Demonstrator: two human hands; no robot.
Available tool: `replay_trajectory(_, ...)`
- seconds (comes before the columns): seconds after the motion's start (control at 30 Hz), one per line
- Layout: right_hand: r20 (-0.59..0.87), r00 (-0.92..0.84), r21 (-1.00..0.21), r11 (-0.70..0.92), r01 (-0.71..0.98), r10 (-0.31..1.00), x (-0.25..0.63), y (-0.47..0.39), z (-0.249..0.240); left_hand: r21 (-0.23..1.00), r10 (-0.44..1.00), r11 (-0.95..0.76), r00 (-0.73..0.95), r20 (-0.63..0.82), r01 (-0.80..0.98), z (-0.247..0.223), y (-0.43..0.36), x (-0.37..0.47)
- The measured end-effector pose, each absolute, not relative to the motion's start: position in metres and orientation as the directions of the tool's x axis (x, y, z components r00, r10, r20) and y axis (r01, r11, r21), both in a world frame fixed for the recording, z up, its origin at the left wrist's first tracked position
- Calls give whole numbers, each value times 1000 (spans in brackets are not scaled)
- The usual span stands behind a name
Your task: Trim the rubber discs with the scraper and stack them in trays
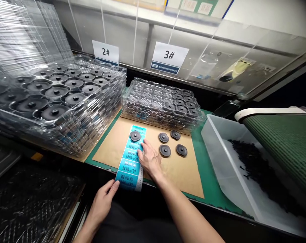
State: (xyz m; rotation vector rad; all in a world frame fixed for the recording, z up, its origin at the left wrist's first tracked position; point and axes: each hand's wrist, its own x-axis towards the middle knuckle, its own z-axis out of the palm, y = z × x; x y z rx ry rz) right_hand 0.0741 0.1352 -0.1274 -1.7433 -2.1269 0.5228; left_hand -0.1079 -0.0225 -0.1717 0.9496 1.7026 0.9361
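Keeping that blue label strip (129, 167) flat is the trick, imo: it's on the cardboard (178, 175), near end past the surface (213, 194) edge. Your left hand (102, 200) has its fingers clamped on the near corner; your right hand's (151, 160) fingers are slightly apart along its side. Pull gently, or the disc (135, 136) on top might slide.

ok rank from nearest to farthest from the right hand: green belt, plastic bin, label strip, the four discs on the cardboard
From the right hand:
1. Label strip, at its fingertips
2. Four discs, just to its right
3. Plastic bin, farther right
4. Green belt, beyond the bin
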Motion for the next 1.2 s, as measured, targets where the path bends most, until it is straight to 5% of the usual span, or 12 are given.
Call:
replay_trajectory(0.17, 56, -204, -459, 207, 864, 977, 75, 135, -128, 906, 920, 383, -15, -392, -179, -154, -13, -88)
replay_trajectory(0.4, 64, -210, -453, 216, 865, 976, 77, 134, -128, 807, 889, 421, 14, -457, -414, -159, -21, -85)
replay_trajectory(0.93, -57, -278, -349, 242, 905, 959, 66, 175, -115, 915, 885, 367, -240, -399, -168, -136, 24, -94)
replay_trajectory(1.2, -26, -292, -201, 281, 938, 956, 68, 212, -100, 919, 882, 362, -261, -392, -159, -132, 46, -105)
